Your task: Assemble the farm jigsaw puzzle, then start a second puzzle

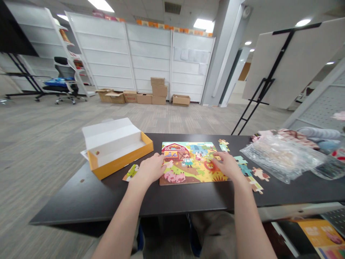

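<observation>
A colourful farm picture board [192, 169] with a red barn, pink pigs and a figure in a teal apron lies on the black table in front of me. My left hand [152, 167] is closed at its left edge, thumb and fingers curled by the rim. On the opposite side, my right hand [228, 165] bends over the right edge, its fingertips reaching onto the picture; the palm side is hidden. Green jigsaw pieces [131, 172] lie just left of my left hand. Beyond my right wrist are teal pieces [244, 168] and a brown-and-white piece [260, 174].
An open orange box [122, 158] with a white inside stands at the table's left. More pieces [223, 145] lie behind the board. Clear plastic bags [281, 154] and folded cloth [299, 136] cover the right side. An orange printed box [322, 233] sits lower right.
</observation>
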Demonstrator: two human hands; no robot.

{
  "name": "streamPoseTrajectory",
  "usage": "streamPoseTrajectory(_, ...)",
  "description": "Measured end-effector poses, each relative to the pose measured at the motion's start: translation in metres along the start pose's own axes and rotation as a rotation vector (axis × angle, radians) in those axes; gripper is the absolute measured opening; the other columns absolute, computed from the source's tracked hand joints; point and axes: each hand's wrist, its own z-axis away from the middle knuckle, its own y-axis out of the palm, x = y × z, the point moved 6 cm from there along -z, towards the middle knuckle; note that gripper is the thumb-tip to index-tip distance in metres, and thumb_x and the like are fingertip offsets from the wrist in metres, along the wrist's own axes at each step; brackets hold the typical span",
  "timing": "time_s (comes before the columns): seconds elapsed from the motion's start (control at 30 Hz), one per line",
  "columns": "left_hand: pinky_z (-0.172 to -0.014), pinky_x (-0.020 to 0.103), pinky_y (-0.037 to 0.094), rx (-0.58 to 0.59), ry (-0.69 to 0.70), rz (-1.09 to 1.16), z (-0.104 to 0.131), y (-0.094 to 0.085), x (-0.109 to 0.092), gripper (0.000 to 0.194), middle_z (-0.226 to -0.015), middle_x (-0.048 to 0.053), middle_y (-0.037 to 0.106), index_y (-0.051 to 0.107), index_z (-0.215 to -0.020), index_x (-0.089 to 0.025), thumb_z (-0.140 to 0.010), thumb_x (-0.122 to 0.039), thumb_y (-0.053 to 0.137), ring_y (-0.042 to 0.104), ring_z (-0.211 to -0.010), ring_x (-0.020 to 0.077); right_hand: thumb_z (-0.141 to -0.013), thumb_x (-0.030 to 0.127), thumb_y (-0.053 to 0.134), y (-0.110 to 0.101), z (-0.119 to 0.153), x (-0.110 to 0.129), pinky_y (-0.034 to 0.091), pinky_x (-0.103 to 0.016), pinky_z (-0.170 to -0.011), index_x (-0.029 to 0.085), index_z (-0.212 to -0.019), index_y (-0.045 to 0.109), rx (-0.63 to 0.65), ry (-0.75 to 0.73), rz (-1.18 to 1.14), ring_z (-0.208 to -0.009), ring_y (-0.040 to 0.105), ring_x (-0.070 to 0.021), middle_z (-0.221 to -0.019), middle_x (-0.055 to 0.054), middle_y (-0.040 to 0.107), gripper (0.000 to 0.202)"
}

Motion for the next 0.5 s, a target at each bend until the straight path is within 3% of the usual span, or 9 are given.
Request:
streamPoseTrajectory(0.2, -0.086, 0.042, 0.055, 0.015, -0.009, -0.008, 0.000, 0.000, -0.001, 0.038, -0.122, 0.012, 0.064, 0.061, -0.128, -0.022, -0.098, -0.038, 0.043, 0.069, -0.107, 0.0311, -0.089, 0.033, 0.065, 0.008, 0.004, 0.006, 0.049, -0.042, -0.097, 0.016, -0.117, 0.072, 0.077, -0.054, 0.031, -0.106, 0.068, -0.0294, -0.121, -0.015, 0.071, 0.033)
streamPoseTrajectory(0.5, -0.087, 0.043, 0.055, 0.016, -0.006, -0.014, 0.001, 0.001, 0.000, 0.039, -0.124, 0.013, 0.063, 0.061, -0.129, -0.022, -0.098, -0.038, 0.043, 0.069, -0.107, 0.0315, -0.088, 0.023, 0.064, 0.010, 0.003, 0.004, 0.053, -0.036, -0.088, 0.018, -0.116, 0.072, 0.099, 0.028, -0.019, -0.094, 0.070, -0.0245, -0.116, -0.012, 0.073, 0.030)
